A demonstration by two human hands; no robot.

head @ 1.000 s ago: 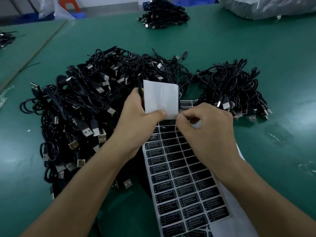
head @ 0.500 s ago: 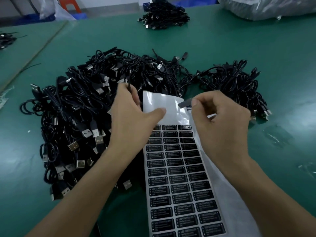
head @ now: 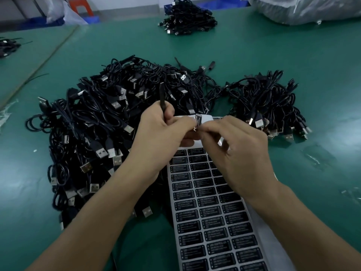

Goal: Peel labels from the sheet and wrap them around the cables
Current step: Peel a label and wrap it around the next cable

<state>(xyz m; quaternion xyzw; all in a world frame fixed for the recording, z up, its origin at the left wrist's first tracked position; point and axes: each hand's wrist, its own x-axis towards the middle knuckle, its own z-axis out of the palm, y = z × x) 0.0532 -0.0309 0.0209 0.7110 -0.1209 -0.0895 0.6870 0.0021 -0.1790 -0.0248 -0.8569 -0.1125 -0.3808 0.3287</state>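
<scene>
Where the label sheet runs up from the near edge of the bench, its rows of black labels lie flat and unbroken. Only the top stretch, under your wrists, is bare white backing.

Just beyond that, your hands have come together. A second ago your right hand was picking at a label on the folded-over top of the sheet. Half a second ago it had that label lifted clear. Now it pinches the label against the cable that your left hand grips. The left thumb, which was pressing the backing down, has come up to meet the right thumb. The left fingers are curled round the cable, and its black end sticks up past your knuckles. The label shows as a small dark strip between your two thumbs, touching the cable. I cannot tell how far round it is folded, because your fingers cover most of it. I also cannot tell whether your left hand is touching the backing beneath it.

So the peel is done for this label, and I judge the wrap is only starting. Get the two sticky ends square before you press them shut.

Past your hands, the big heap of cables spreads toward the left edge. A smaller heap lies toward the right edge. Well apart from both, a third heap sits near the far edge, with a plastic bag at the far right corner.
</scene>
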